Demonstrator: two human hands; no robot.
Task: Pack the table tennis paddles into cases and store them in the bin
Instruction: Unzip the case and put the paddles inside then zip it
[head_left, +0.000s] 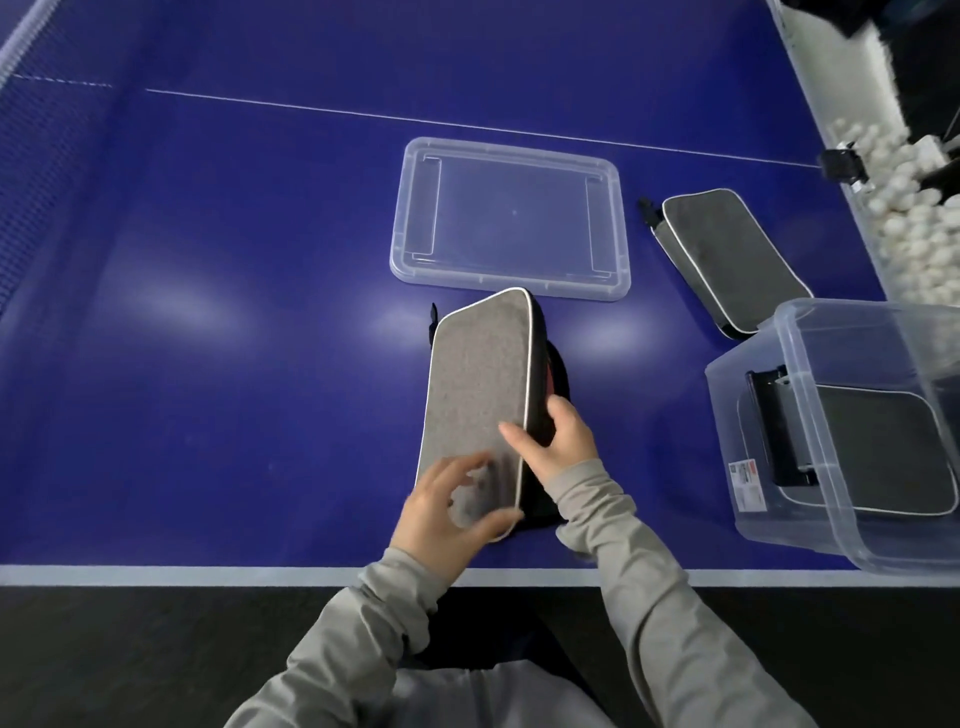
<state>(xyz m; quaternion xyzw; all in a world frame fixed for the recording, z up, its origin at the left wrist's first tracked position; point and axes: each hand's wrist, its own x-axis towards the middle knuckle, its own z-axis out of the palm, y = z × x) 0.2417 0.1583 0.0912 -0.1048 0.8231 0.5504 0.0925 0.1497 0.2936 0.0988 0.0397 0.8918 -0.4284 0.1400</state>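
A grey felt paddle case (478, 384) with white piping lies on the blue table in front of me, its top flap partly raised. A sliver of red paddle (549, 375) shows inside along its right side. My left hand (447, 512) pinches the case's near corner, thumb under the flap edge. My right hand (558, 441) grips the case's right edge, thumb on the flap, fingers inside the opening. A second grey case (732, 260) lies farther right. The clear plastic bin (779, 447) at the right holds a third case (872, 452).
The bin's clear lid (410, 228) lies flat just beyond the case. A trough of white balls (914, 223) runs along the table's right side. The net (31, 130) stretches along the left. The table's white front edge (182, 574) is close to my body.
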